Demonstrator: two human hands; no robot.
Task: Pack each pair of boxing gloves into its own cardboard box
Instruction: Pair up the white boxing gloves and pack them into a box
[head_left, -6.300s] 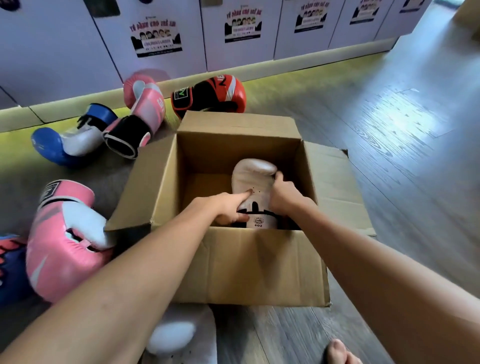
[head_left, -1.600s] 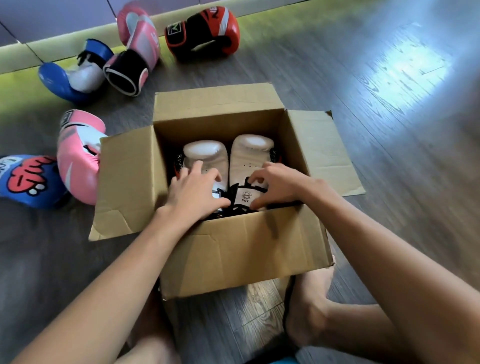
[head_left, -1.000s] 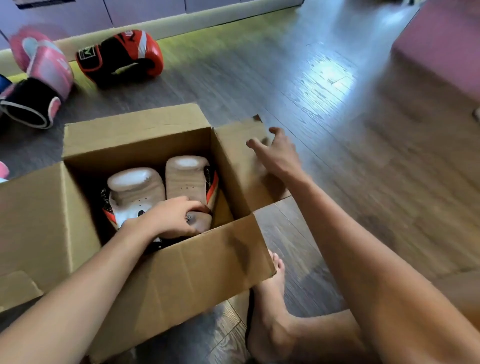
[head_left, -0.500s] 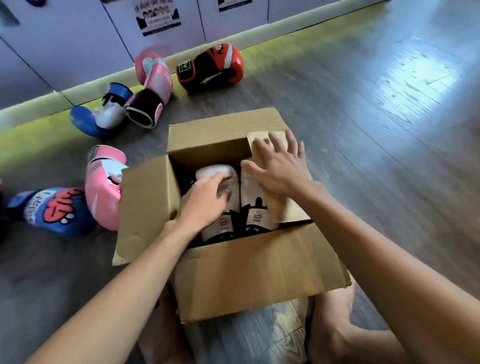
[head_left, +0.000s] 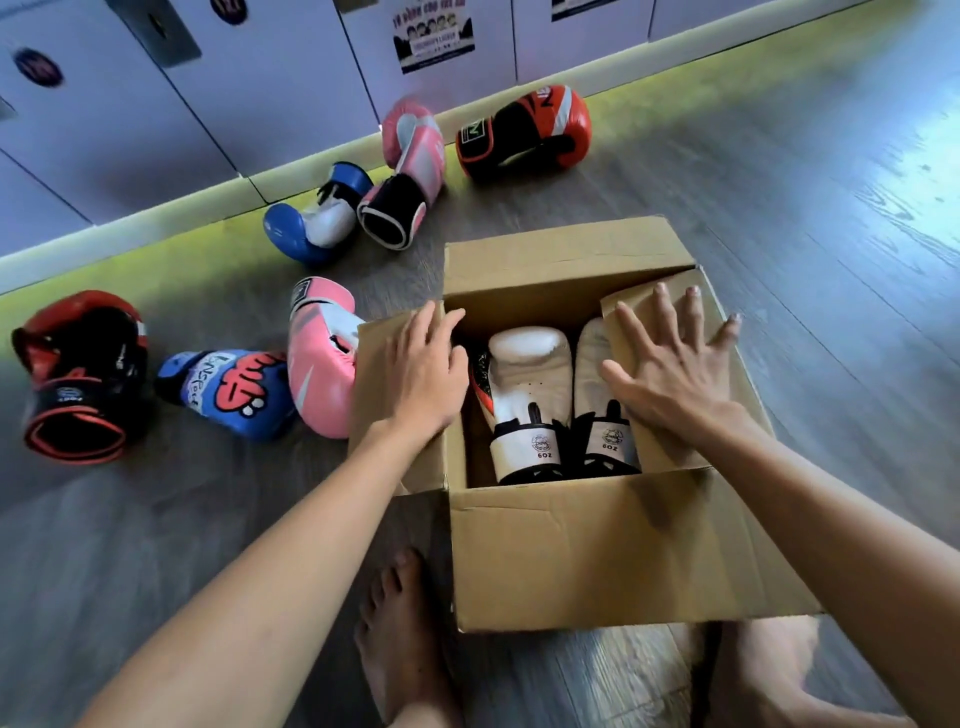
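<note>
A cardboard box (head_left: 613, 551) stands on the floor in front of me. A pair of cream-white boxing gloves lies inside it, side by side: the left glove (head_left: 527, 400) and the right glove (head_left: 597, 415), partly hidden. My right hand (head_left: 670, 374) lies flat, fingers spread, on the right flap (head_left: 727, 415), which is folded in over the right glove. My left hand (head_left: 423, 369) rests on the left flap (head_left: 374, 384), fingers over its top edge.
Loose gloves lie on the floor to the left: two pink ones (head_left: 319, 358) (head_left: 410, 171), two blue ones (head_left: 228, 389) (head_left: 311, 218), two red-and-black ones (head_left: 83, 374) (head_left: 524, 132). White cabinets (head_left: 260, 78) line the far wall. My bare feet (head_left: 400, 639) are beside the box.
My left hand came out of the box, off the gloves, and onto the left flap. My right hand still presses the right flap down over the gloves.
</note>
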